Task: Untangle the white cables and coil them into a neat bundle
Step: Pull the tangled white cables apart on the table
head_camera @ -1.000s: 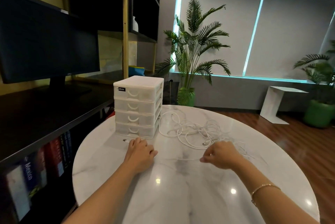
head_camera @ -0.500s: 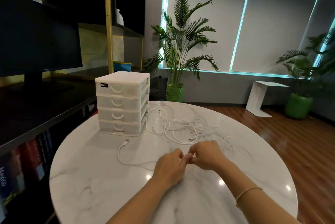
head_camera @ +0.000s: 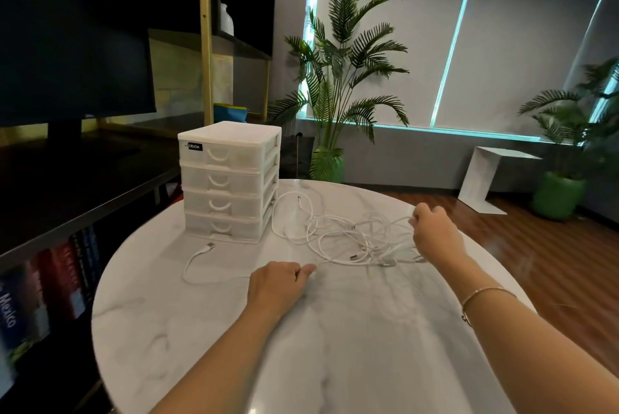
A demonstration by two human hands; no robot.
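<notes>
A tangle of white cables (head_camera: 338,233) lies on the round marble table (head_camera: 335,346), just right of the drawer unit. One strand loops out to the left and ends in a plug (head_camera: 210,245) near the drawers. My left hand (head_camera: 278,283) rests on the table and pinches this strand between thumb and fingers. My right hand (head_camera: 432,229) is raised at the tangle's right side, fingers curled around some cable strands that stretch toward the pile.
A white plastic drawer unit (head_camera: 231,179) with several drawers stands at the table's back left. A dark shelf with a monitor (head_camera: 73,62) and books runs along the left. Potted palms (head_camera: 338,79) and a white side table (head_camera: 485,176) stand beyond on the wooden floor.
My hands were together at the table's middle half a second ago. The right hand has moved away to the right and up with cable strands; the left stays on the strand.
</notes>
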